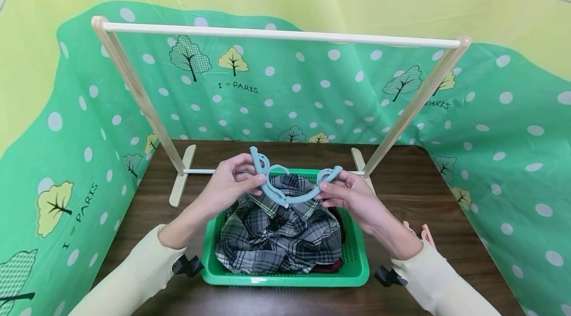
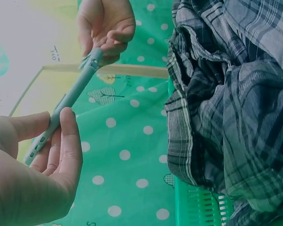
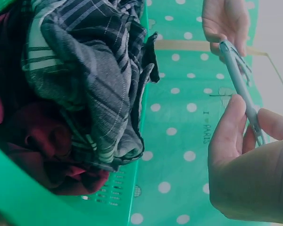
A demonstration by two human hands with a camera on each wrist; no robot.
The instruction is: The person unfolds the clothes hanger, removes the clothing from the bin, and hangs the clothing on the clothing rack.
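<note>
A light-blue folding clothes hanger (image 1: 298,198) is held up above the basket, its two arms bent upward in a shallow curve with the hook between them. My left hand (image 1: 232,180) pinches one arm between thumb and fingers; in the left wrist view that arm of the hanger (image 2: 73,96) runs slantwise through the fingers. My right hand (image 1: 352,198) pinches the opposite arm near its tip. Under the hanger, a grey plaid shirt (image 1: 276,241) lies crumpled in a green plastic basket (image 1: 285,280). Dark red cloth (image 3: 42,136) shows beneath the shirt.
A wooden rack with a white top rail (image 1: 276,34) stands behind the basket, its feet on the dark wood table (image 1: 178,291). Pinkish items (image 1: 426,234) lie partly hidden beyond my right forearm. A green and yellow printed cloth (image 1: 285,107) surrounds the table.
</note>
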